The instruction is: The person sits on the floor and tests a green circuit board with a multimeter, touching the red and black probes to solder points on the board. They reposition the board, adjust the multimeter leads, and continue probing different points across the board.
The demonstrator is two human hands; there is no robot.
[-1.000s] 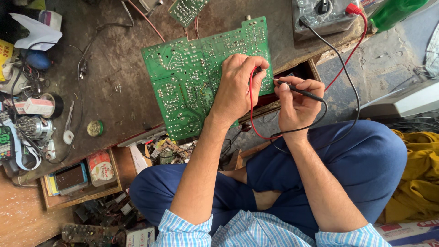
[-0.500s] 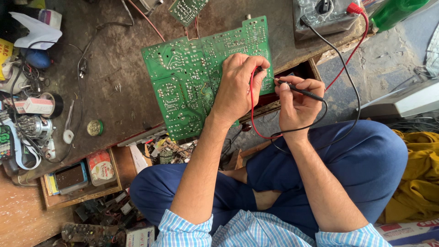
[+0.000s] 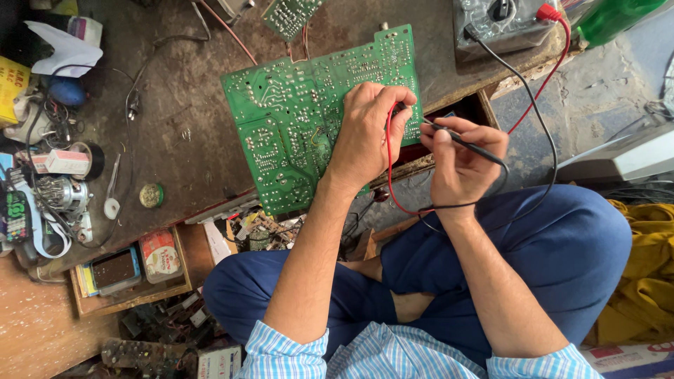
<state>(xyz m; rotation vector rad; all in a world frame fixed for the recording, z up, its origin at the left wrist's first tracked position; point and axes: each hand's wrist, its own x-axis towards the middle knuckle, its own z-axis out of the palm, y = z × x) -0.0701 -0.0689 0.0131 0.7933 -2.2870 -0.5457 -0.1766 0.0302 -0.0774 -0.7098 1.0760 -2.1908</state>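
Green circuit board point(image 3: 302, 126) lies under left hand point(image 3: 368, 130) (black probe point(image 3: 460, 140) touching edge).

Your dirty brown workbench point(image 3: 175, 151) holds a big green circuit board point(image 3: 295, 119), a grey meter point(image 3: 502, 28), a small round tin point(image 3: 151, 195) and loose wires point(image 3: 133, 98).

A cramped electronics repair workshop: a large green circuit board point(image 3: 309, 119) lies solder-side up on a scarred, grimy counter point(image 3: 182, 147), a test meter point(image 3: 502, 24) trails red and black leads, and a small motor point(image 3: 60, 193), solder tin point(image 3: 151, 195) and scrap boards point(image 3: 140, 351) crowd the edges
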